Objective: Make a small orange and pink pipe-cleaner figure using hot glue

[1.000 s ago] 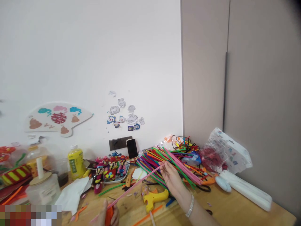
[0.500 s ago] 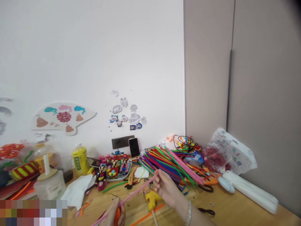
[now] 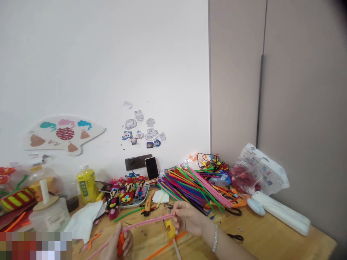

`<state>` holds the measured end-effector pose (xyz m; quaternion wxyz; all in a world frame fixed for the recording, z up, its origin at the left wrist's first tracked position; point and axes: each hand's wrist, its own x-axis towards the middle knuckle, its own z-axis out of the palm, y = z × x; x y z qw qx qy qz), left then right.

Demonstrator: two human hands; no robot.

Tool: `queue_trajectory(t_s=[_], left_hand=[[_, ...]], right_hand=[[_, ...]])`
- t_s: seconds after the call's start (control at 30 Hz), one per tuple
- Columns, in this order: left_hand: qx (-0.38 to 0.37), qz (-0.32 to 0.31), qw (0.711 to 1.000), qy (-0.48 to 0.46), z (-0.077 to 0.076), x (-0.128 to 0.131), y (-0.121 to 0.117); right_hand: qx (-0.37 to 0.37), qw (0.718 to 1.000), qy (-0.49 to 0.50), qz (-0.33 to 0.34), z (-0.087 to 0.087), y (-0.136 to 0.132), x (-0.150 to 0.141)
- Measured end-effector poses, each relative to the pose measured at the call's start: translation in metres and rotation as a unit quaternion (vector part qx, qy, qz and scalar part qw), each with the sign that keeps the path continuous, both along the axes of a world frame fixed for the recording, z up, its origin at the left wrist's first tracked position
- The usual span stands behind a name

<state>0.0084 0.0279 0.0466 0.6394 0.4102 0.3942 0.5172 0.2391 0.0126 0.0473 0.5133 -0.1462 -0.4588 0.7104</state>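
A pink pipe cleaner (image 3: 148,222) stretches between my two hands above the table. My right hand (image 3: 189,218), with a bracelet at the wrist, pinches its far end. My left hand (image 3: 113,245) is closed around the strip lower down, and the rest of it runs on toward the bottom edge. An orange object (image 3: 120,245) is also tucked in my left hand; its kind is mostly hidden by the fingers. Just behind my right fingers lies a yellow glue gun (image 3: 170,230), partly covered, with a pale stick at its end. An orange pipe cleaner (image 3: 162,248) rests beneath.
A heap of coloured pipe cleaners (image 3: 189,187) lies at the back right. Small figures (image 3: 129,189) stand on a tray beside a phone (image 3: 151,168). Bottles (image 3: 88,184), a lidded jar (image 3: 50,216) and tissue (image 3: 85,220) are at left. A white case (image 3: 282,213) lies right.
My right hand has come down and slightly left with the end of the pink pipe cleaner, which now lies flatter. My left hand has shifted left. The whole view has turned slightly right.
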Motion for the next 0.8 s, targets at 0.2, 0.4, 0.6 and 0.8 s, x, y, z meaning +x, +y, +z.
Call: queue_trajectory(t_s=[0.2, 0.4, 0.6, 0.8], left_hand=[[0.019, 0.003, 0.999, -0.040, 0.001, -0.006, 0.011], [0.026, 0.019, 0.999, -0.032, 0.008, -0.007, 0.010], [0.082, 0.016, 0.996, 0.012, 0.012, -0.006, 0.005], [0.114, 0.042, 0.986, 0.118, 0.016, -0.004, -0.005]], right_hand=[[-0.012, 0.997, -0.054, -0.063, -0.001, 0.004, -0.001], [-0.018, 0.981, -0.149, -0.125, -0.008, 0.008, -0.001], [-0.035, 0.947, -0.278, -0.157, -0.011, 0.010, -0.006], [-0.005, 0.930, -0.289, -0.226, -0.006, 0.010, -0.010]])
